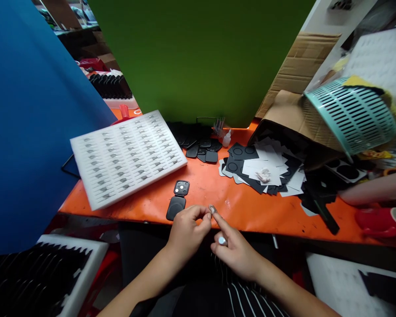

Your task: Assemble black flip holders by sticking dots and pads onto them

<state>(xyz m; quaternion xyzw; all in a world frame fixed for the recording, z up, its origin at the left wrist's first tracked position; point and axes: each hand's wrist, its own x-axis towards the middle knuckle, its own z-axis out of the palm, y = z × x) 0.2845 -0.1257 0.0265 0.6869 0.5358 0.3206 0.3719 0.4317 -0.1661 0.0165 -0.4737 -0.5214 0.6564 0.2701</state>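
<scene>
I take the orange table [237, 207] as my landmark and see a green board [198, 57] standing upright at its far edge, with a blue panel [29, 123] along its left side. On the table's left half lies a white foam tray [125, 156], its rows of slots filled with small metal pieces. At the table's far right a teal slotted basket [353, 112] lies tipped on its side over a brown cardboard box [284, 114]. Right of the table's middle sits a loose heap of black and white card sheets [267, 169], and a pile of small black covers [198, 143] rests at the foot of the green board. Near the table's front edge, just left of my hands, lies an open black case [178, 200], its lid end showing two pale dots.

My left hand [186, 233] hovers at the table's front edge, thumb and forefinger pressed together on something too small for me to make out. My right hand [234, 251] is beside it, forefinger stretched toward the left fingertips with a small grey piece [212, 208] at its tip; the other fingers are curled, and a small pale disc [222, 240] rests against them.
</scene>
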